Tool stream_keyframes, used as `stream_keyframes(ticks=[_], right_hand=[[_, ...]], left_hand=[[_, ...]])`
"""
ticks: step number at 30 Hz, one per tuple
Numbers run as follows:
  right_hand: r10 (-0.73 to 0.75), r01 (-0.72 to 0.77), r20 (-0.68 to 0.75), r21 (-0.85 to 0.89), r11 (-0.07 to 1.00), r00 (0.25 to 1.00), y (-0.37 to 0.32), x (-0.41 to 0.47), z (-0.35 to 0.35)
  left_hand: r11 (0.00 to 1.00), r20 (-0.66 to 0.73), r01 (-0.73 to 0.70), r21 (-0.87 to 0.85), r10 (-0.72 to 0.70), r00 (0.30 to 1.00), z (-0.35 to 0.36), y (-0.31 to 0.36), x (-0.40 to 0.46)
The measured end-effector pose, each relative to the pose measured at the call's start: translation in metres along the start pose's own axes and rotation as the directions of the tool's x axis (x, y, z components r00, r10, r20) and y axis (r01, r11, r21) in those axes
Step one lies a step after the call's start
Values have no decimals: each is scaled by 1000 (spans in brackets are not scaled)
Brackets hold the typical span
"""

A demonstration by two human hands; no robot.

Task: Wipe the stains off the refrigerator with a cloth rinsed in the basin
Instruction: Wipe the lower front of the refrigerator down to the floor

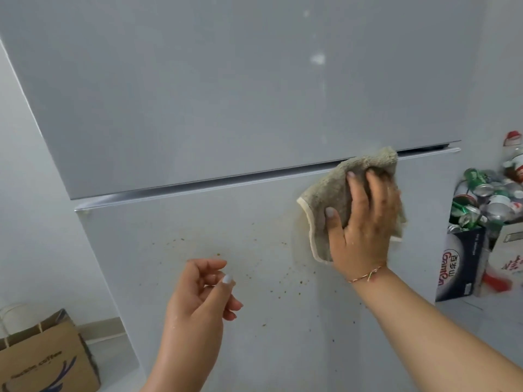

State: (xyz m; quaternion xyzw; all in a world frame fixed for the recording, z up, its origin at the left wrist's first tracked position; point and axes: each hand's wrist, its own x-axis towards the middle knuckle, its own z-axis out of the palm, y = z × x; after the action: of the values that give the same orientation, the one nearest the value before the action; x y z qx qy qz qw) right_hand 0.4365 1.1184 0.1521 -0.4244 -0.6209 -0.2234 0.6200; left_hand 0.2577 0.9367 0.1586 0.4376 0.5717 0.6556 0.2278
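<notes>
A white two-door refrigerator [226, 114] fills the view, with a gap between its upper and lower doors. Brown specks of stain [249, 275] are scattered over the lower door, and pale smudges [317, 59] mark the upper door. My right hand [365, 222] presses a grey-green cloth [325, 190] flat against the lower door just under the gap, at the right, with the fingers spread over it. My left hand [202, 290] hovers in front of the lower door with loosely curled fingers, holding nothing. No basin is in view.
A blue and white box [464, 264] heaped with empty cans and bottles [486, 199] stands to the right of the fridge. A brown paper bag [48, 360] sits on the floor at the lower left, beside the wall.
</notes>
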Motion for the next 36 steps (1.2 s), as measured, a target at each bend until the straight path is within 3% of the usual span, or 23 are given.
stream_keyframes(ticks=[5,9,13,15,17,20,23,26,32,36], right_hand=[[-50,54,53,-76,996,997,-79,-22,15],[-283,290,101,-68,954,954,-126,-32,28],[-604,616,162,-37,787,781,-107,-53,33],[-693,710,177,-58,702,699,-82,-57,30],[-686,704,169,-86,705,707,-62,-58,26],[-562,579,156,-99,809,812,-62,-60,22],[-444,457,141,-72,887,885,-95,-57,25],[-402,409,153,-17,912,903,-135,-44,29],[-593,592,180,61,803,785,-188,-36,39],[-743,754,204,30,656,638,-163,-57,40]], left_hand=[[999,-30,-17,28,18,999,-18,-16,-1],[995,-81,30,96,-22,996,-38,-20,1],[986,-110,62,155,-45,993,-48,-18,0],[982,-124,72,178,-50,991,-50,-17,-2],[979,-143,83,185,-56,988,-54,-17,-4],[977,-160,104,186,-74,984,-63,-14,-7],[978,-187,105,180,-71,980,-75,-9,-6],[977,-239,85,194,-37,970,-85,-9,-5],[947,-403,-8,321,144,904,-94,-12,-4],[914,-344,-96,394,244,907,-99,-6,7]])
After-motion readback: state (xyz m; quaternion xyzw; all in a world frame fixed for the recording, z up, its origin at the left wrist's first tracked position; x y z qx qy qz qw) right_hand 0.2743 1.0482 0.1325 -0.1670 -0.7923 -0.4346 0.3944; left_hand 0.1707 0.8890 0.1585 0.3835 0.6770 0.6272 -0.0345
